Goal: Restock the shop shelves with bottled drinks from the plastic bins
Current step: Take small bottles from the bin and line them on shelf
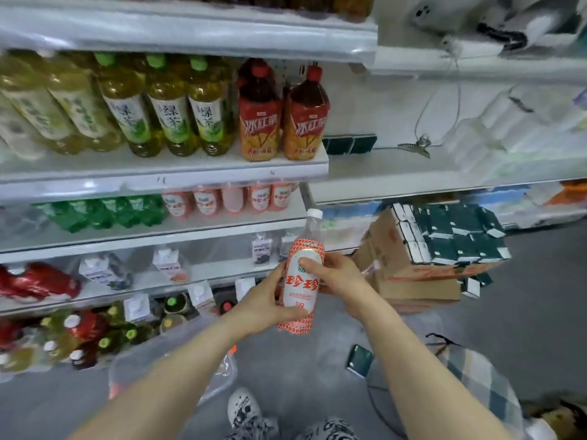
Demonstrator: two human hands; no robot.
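Note:
A clear bottle with a white cap and a red-and-white label is held upright in front of the shelves. My left hand grips its lower half from the left, and my right hand grips its upper label from the right. Matching red-and-white bottles stand in a row on the second shelf, beside green bottles. A clear plastic bin sits on the floor under my left forearm; its contents are hard to make out.
Green tea bottles and two red iced-tea bottles fill the upper shelf. Cartons sit lower down, with more bottles on the floor. A cardboard box of dark packs stands to the right, and a dark pack lies on the floor.

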